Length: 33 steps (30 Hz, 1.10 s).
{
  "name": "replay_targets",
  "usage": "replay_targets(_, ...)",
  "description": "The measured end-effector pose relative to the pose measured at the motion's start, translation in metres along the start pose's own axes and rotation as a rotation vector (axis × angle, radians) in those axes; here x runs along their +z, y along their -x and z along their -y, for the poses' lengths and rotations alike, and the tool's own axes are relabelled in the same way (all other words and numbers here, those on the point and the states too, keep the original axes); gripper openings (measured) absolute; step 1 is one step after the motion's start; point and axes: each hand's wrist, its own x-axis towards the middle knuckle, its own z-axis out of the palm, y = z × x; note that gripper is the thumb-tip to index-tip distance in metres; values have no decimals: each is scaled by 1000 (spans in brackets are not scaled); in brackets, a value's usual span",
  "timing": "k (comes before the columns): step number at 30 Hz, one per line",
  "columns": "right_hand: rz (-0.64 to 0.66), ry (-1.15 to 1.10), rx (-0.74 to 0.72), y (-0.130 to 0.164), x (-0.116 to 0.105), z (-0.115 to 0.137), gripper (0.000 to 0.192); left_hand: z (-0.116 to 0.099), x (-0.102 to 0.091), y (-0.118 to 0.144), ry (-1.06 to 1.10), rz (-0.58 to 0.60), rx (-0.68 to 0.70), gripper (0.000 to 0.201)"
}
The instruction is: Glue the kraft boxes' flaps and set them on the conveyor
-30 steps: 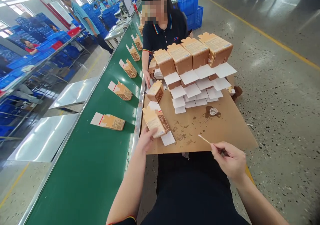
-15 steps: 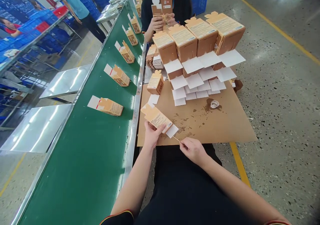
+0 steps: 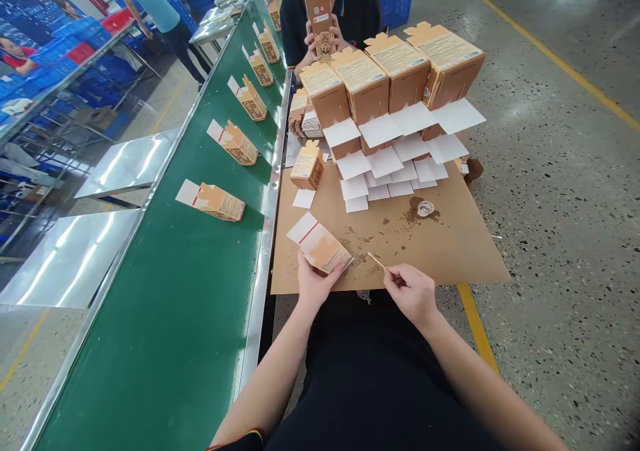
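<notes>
My left hand (image 3: 316, 283) is closed around a small brown carton (image 3: 324, 247), tilted over the near edge of the cardboard sheet. The carton's white flap with a red strip points away to the upper left. Between thumb and fingers of my right hand (image 3: 413, 294) is a thin cotton swab (image 3: 376, 260), its pale tip apart from the carton and aimed up and left. Further up the sheet, a small clear cap or dish (image 3: 425, 209) sits in a dark wet patch. A lone carton (image 3: 307, 165) stands beyond my left hand.
Stacked cartons (image 3: 365, 81) with white flaps hanging out fill the far side of the cardboard sheet (image 3: 450, 251). On the left runs a green conveyor belt (image 3: 200, 291) bearing a row of cartons. A co-worker (image 3: 333, 11) across from me holds a carton.
The carton in my left hand has turned, so its red-striped flap now shows at the far end. My right hand has drawn the swab away to the right.
</notes>
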Motion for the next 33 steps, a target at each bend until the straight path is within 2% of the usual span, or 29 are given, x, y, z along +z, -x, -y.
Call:
replay_targets(5,-48,45,5,0,-24,2,29,11,4,10,-108,38,-2,71)
replay_targets(10,-63,46,-5,0,-34,7,28,13,11,13,-178,37,19,70)
replay_targets(13,-76,33,-23,-2,-39,7,29,13,4,7,-182,-22,15,72)
replay_targets(14,-86,31,-21,-3,-41,6,28,13,-5,1,-165,-86,12,70)
replay_targets(16,-114,28,-14,-4,-45,2,26,11,-38,-18,-131,-244,12,69)
replay_targets(19,-133,32,7,-6,-50,-4,23,7,-111,-57,-100,-502,25,84)
replay_targets(21,-125,33,22,-10,-49,-8,25,8,-159,-82,-135,-637,-21,94)
replay_targets(23,-110,29,35,-15,-45,-9,28,14,-194,-98,-198,-685,-107,94)
replay_targets(25,-97,22,47,-21,-43,-10,30,24,-211,-103,-229,-662,-170,90)
replay_targets(27,-100,14,53,-25,-44,-12,31,36,-214,-94,-236,-681,-186,93)
replay_targets(29,-129,22,57,-26,-50,-17,31,48,-209,-76,-267,-818,-125,96)
replay_targets(31,-191,45,59,-24,-59,-23,28,55,-197,-60,-313,-942,36,86)
replay_targets(32,-228,58,63,-23,-64,-26,27,54,-188,-57,-323,-943,136,76)
replay_targets(33,-258,68,72,-22,-68,-28,26,51,-177,-61,-314,-892,224,66)
